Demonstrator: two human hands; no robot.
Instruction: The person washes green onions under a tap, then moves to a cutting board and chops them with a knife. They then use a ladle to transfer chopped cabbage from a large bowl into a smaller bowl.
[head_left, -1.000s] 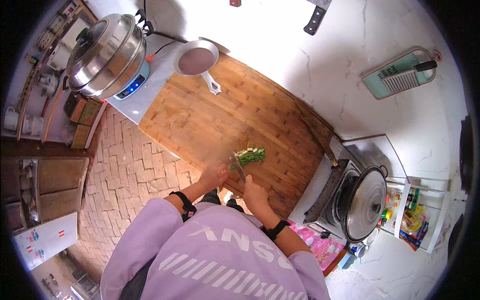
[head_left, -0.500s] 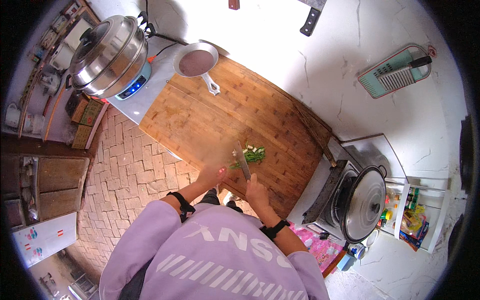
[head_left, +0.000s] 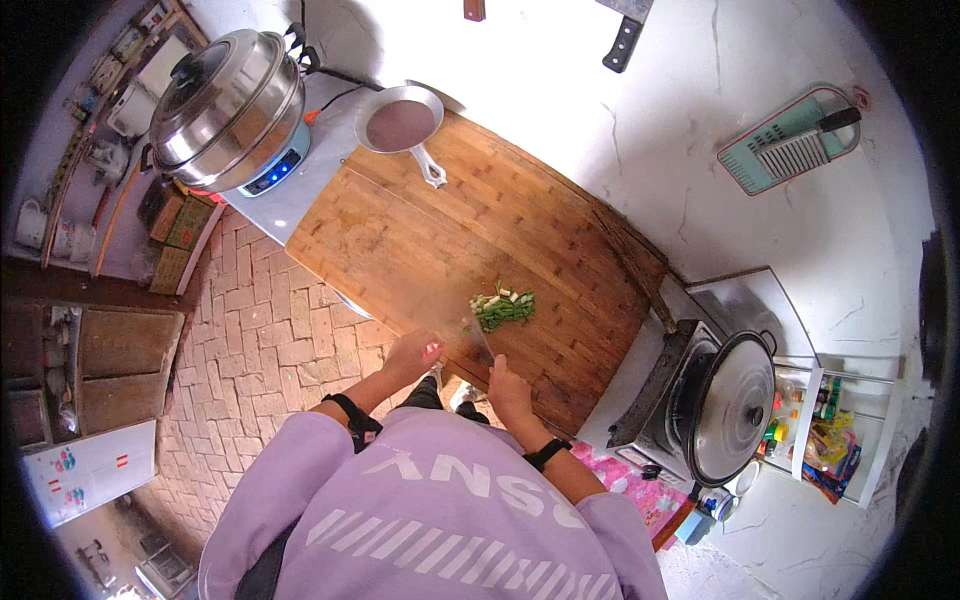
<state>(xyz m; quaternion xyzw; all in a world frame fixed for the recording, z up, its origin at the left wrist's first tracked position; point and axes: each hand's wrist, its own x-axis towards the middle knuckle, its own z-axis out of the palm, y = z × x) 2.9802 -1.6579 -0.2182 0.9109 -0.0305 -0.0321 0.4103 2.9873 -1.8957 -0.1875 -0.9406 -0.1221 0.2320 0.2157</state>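
Note:
My right hand [head_left: 509, 390] is closed round the handle of a kitchen knife [head_left: 478, 328], whose thin blade stands beside the left end of a small heap of chopped green onions [head_left: 505, 308]. White and green pieces lie together on the large wooden cutting board [head_left: 560, 270]. My left hand [head_left: 408, 358] is by the board's front edge, to the left of the knife and apart from the heap. Its fingers are curled in, and a small red-and-pink patch shows at them; what it is stays unclear.
A shallow pan [head_left: 402, 122] with brownish-pink contents rests at the board's far left corner. Beyond it stands a steel steamer [head_left: 225, 115]. At right, a lidded wok [head_left: 735, 410] sits on a stove [head_left: 655, 400]. A wooden stick [head_left: 640, 280] lies along the board's right edge. Graters [head_left: 795, 145] hang on the wall.
My left hand has drawn back a little, left and toward me. The knife blade has turned and shows thinner, and the chopped green onions look more gathered together.

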